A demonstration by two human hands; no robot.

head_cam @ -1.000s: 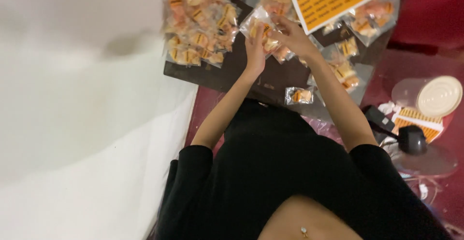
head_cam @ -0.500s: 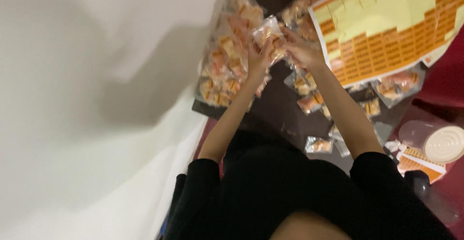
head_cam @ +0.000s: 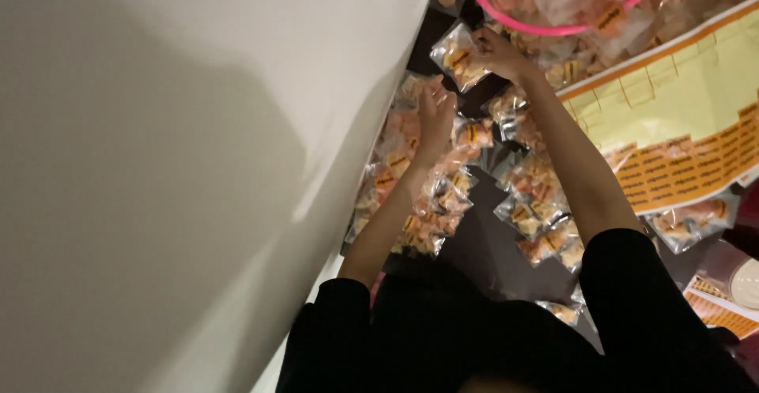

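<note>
While the right hand [head_cam: 498, 53] reached up toward the far side of the bench [head_cam: 490, 243], its fingers were pinched shut on a small clear packet [head_cam: 458, 57] of pale orange pieces, held just below the rim of a pink basket [head_cam: 545, 25]. That basket sat at the top of the view and was heaped with more clear packets of the same kind. The left hand [head_cam: 435, 116] lay a little lower and to the left, close to the held packet but not touching it; its fingers were spread loosely and gripped nothing, hovering over a pile of packets [head_cam: 419, 195] that ran down the bench's left side beside a large white surface [head_cam: 174, 179]. A second cluster of packets [head_cam: 538, 211] lay under the right forearm, on the dark bench top. To the right, a yellow sheet of orange stickers [head_cam: 680, 132] lay flat, part of its rows already bare, with one more packet [head_cam: 692, 223] just below its lower edge. Both arms wore black sleeves [head_cam: 632, 298]. A smaller sticker strip [head_cam: 719, 306] lay at the lower right corner.
</note>
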